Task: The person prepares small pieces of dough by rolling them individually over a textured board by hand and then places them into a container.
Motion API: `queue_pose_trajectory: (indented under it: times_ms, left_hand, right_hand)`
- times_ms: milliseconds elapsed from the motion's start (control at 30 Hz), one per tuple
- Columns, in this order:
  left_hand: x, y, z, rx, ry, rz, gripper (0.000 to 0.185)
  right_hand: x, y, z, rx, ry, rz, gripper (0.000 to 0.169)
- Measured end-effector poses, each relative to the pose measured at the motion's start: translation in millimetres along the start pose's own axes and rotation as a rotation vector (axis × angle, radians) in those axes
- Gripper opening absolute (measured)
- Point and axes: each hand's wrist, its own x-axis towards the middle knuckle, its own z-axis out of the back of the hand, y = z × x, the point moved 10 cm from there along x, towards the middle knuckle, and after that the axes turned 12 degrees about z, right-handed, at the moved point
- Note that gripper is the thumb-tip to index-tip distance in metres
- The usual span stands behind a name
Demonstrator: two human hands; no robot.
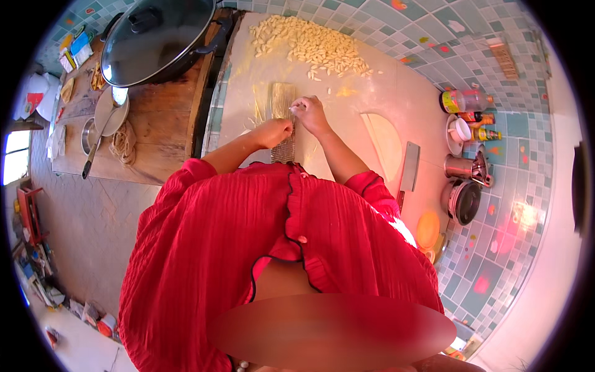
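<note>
Over a narrow ribbed mat (pixel 282 95) on the pale counter, my two hands are close together. My left hand (pixel 274 133) is curled above the mat's near half, and its fingers hide whatever may be inside them. Just to its right and farther out, my right hand (pixel 310 113) has thumb and fingers drawn together at the mat's right edge. A tiny pale bit shows at those fingertips, too small to identify. Beyond the mat lies a heap of small shaped dough pieces (pixel 320 46). Thin dough strips (pixel 255 109) lie left of the mat.
A folded dough sheet (pixel 385 142) and a cleaver (pixel 410 166) lie to the right. Bottles (pixel 465 101), a cutlery holder (pixel 458 166) and stacked pans (pixel 461 201) line the tiled wall. At left, a wooden table bears a lidded wok (pixel 155 44) and a bowl with a ladle (pixel 111 111).
</note>
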Motion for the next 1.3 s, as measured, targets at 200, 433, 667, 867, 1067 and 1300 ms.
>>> queue_pose_trajectory:
  times_ms: [200, 433, 667, 867, 1067, 1300]
  left_hand:
    - [12, 8, 4, -0.084, 0.035, 0.117, 0.015]
    - [11, 8, 9, -0.140, 0.072, 0.191, 0.015]
    - [12, 6, 10, -0.129, 0.090, 0.185, 0.017]
    - [12, 12, 8, -0.154, 0.102, 0.202, 0.017]
    - [11, 18, 5, -0.249, 0.103, 0.211, 0.016]
    - [2, 31, 15, -1.103, 0.123, 0.429, 0.017]
  right_hand:
    - [-8, -19, -24, -0.051, 0.064, 0.021, 0.026]
    - [31, -16, -13, -0.063, 0.090, 0.061, 0.065]
    - [55, -49, -33, 0.175, 0.272, -0.140, 0.058]
    - [55, -19, -26, 0.030, 0.309, 0.131, 0.059]
    - [60, -75, 20, 0.010, -0.100, -0.292, 0.049]
    - [0, 35, -9, 0.552, 0.373, -0.100, 0.026]
